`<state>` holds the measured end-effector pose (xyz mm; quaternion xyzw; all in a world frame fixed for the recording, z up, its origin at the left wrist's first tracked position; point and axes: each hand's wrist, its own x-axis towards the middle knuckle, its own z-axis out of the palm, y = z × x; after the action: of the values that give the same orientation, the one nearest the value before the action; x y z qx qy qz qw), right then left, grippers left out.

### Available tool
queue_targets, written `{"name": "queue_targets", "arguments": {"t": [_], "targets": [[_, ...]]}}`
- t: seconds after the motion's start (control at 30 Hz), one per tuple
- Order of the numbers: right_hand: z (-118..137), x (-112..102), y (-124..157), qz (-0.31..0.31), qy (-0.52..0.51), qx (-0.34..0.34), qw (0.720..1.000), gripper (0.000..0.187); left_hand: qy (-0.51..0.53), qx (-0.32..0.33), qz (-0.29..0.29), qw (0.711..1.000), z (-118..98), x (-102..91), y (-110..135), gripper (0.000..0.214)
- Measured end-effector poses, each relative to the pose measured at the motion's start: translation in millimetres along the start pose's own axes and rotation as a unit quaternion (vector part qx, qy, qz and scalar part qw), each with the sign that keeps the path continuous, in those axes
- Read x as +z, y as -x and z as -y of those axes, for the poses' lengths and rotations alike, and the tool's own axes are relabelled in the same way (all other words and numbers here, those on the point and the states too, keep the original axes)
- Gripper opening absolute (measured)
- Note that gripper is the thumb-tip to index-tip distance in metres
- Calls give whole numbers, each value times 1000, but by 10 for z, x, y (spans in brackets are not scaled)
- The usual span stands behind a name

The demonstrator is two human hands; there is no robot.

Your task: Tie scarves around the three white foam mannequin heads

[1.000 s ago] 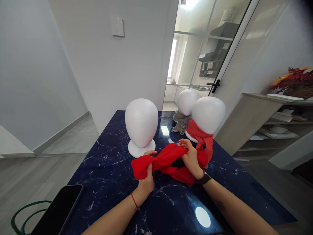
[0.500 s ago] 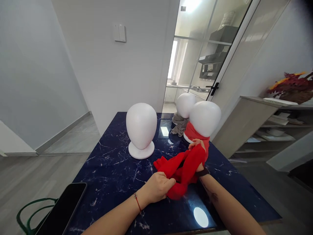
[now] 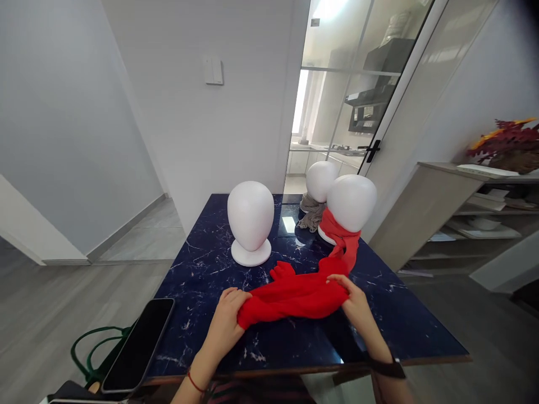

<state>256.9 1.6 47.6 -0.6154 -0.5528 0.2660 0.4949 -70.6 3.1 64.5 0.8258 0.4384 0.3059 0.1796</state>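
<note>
A bright red scarf [image 3: 295, 297] stretches sideways between my hands, low over the front of the dark blue marbled table [image 3: 202, 331]. My left hand [image 3: 229, 314] grips its left end, thumb hidden behind the cloth. At the other side my right hand [image 3: 352, 300] is closed on the right part, fingers over the top. Some of the scarf lies bunched on the tabletop behind. Just beyond stands a bare white mannequin head [image 3: 251, 216] on a round base. To the right, another white head [image 3: 351, 202] wears a coral-red scarf [image 3: 343, 235] round its neck.
Farther back, a third white head [image 3: 321, 180] has a grey-brown scarf [image 3: 312, 212] at its neck. A black phone [image 3: 138, 345] lies at the table's left edge, beside green bag handles [image 3: 90, 350]. Shelves [image 3: 455, 174] stand right of the table, near a glass door [image 3: 337, 84].
My hands have moved apart, the left one leftward, drawing the bunched red scarf out into a wide band. The right hand has come nearer, away from the coral-scarfed head. The view has shifted slightly.
</note>
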Motion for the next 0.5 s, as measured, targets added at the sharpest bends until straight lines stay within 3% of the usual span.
{"name": "queue_targets", "arguments": {"t": [0.13,0.27,0.4,0.5], "targets": [[-162,183,384,-12,48,29,998,38,43,-22,78,996,-72,98,239,18],[-195,246,548,-3,106,32,994,45,90,-30,126,987,-97,97,413,19],[-203,228,562,22,148,20,989,48,147,-53,120,980,-62,45,459,22],[-177,263,552,25,179,-10,983,61,204,-91,89,971,41,122,427,24]]}}
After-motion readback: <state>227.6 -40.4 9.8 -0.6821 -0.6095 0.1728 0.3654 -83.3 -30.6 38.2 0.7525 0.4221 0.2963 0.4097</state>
